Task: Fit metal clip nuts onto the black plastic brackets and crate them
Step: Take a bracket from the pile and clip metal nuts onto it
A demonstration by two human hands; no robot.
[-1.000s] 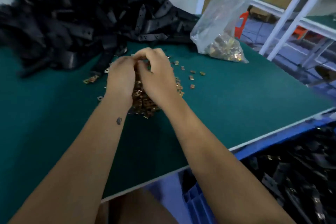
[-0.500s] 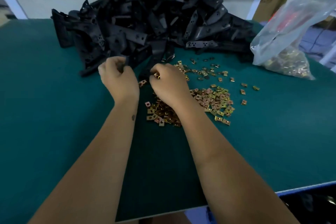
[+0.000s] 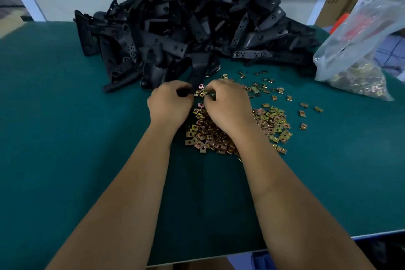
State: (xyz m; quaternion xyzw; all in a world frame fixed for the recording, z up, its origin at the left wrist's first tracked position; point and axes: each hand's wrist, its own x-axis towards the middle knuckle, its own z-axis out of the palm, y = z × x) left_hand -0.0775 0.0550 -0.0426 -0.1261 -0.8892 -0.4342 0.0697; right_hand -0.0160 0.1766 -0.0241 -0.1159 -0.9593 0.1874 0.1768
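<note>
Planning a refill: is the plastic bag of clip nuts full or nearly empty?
Partly full: the plastic bag shows clip nuts heaped only in its bottom corner.

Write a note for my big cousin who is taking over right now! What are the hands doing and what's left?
Left hand: grips a black bracket at its near end.
Right hand: pinches a clip nut against that bracket's end; whether it is seated cannot be told.
Loose clip nuts lie heaped on the green table under the wrists; more are in the plastic bag at the right.
Bracket pile sits at the table's far side.
Done: no finished bracket is in view.
Left: fit this nut, crate the bracket, work through the pile.
</note>
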